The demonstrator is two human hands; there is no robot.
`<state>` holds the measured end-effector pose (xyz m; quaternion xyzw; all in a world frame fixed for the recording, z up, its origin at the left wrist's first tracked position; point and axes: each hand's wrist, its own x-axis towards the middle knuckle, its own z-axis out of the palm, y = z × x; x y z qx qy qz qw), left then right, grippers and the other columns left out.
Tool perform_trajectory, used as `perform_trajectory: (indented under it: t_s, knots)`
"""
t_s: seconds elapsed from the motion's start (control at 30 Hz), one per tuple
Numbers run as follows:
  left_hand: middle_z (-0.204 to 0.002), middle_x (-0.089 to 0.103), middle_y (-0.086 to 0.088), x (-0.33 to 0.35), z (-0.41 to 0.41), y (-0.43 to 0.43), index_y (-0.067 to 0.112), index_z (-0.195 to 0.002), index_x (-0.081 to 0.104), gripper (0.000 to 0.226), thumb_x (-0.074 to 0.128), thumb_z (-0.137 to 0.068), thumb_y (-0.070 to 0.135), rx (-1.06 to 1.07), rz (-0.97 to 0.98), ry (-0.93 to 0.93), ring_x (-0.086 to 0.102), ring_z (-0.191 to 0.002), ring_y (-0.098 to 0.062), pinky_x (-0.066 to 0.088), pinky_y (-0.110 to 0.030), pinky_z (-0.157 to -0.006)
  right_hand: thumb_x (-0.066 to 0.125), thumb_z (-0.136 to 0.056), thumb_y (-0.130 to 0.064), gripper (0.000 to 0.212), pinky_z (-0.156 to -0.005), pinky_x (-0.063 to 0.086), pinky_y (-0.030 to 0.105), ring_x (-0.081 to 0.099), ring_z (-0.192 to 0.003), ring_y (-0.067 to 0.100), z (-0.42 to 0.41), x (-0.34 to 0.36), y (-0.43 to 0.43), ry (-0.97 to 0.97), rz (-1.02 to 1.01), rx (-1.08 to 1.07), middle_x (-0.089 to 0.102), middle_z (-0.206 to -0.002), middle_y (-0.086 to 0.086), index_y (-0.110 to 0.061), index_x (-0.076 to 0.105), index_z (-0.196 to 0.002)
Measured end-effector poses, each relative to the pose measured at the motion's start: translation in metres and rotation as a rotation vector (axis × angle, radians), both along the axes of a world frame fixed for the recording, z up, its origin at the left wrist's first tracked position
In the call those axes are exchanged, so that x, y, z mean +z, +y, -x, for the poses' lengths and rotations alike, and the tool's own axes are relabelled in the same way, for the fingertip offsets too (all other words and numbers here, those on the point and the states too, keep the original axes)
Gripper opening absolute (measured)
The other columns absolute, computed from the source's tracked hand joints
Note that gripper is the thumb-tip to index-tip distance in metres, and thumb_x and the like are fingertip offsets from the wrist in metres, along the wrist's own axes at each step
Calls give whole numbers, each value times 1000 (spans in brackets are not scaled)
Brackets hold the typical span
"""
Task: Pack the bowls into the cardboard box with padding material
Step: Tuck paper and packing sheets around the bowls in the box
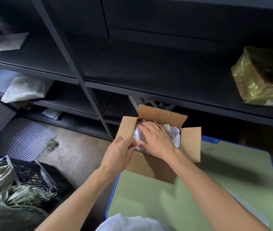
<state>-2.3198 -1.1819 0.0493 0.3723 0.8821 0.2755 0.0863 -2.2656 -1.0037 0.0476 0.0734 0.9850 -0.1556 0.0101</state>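
my right hand [157,140] lies flat, fingers spread, pressing down on the crumpled white paper [174,133] inside the cardboard box [150,169]. my left hand [119,152] is curled at the box's near left edge, fingertips pinching a fold of that paper. the box stands with flaps open on the far left corner of the green table [207,189]. i cannot see bowls under the paper.

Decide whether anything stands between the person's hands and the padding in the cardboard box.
Nothing visible does. The cardboard box has its flaps open; the right hand lies flat on the white paper inside, and the left hand pinches its near edge. What lies under the paper is hidden.
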Motion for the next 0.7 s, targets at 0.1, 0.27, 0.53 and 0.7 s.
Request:
perform_trajectory:
  t_s: [0.1,0.27,0.53,0.7]
  knots:
    - [-91,60,8,2,4,3,20,-98,65,9,64,-92,13,-36,-49,122,44,-82,-13,48,-31,-63,55,-93,-56,69,-121,19,37,29,-145,16,0,0,-1,4,-25,3,39,-154,-4,-19,38,-149]
    - [-120,61,10,8,33,25,22,-113,69,21,53,-100,27,-179,56,176,49,-101,-15,51,-29,-84,60,-88,-53,73,-122,18,39,27,-147,16,3,4,-7,-32,-7,-37,36,-156,-4,-21,37,-150]
    - [-104,43,6,1,42,40,19,-90,64,1,64,-91,19,-32,-39,-38,44,-96,-16,48,-29,-74,70,-82,-50,80,-122,20,36,25,-148,12,2,2,-12,-39,35,-132,36,-157,-7,-23,36,-149]
    - [-92,42,5,0,49,31,17,-99,63,6,59,-95,22,-68,8,-109,50,-73,-18,50,-36,-67,68,-85,-50,85,-121,12,32,19,-150,11,1,4,-15,-70,-14,-104,26,-162,-8,-22,29,-154]
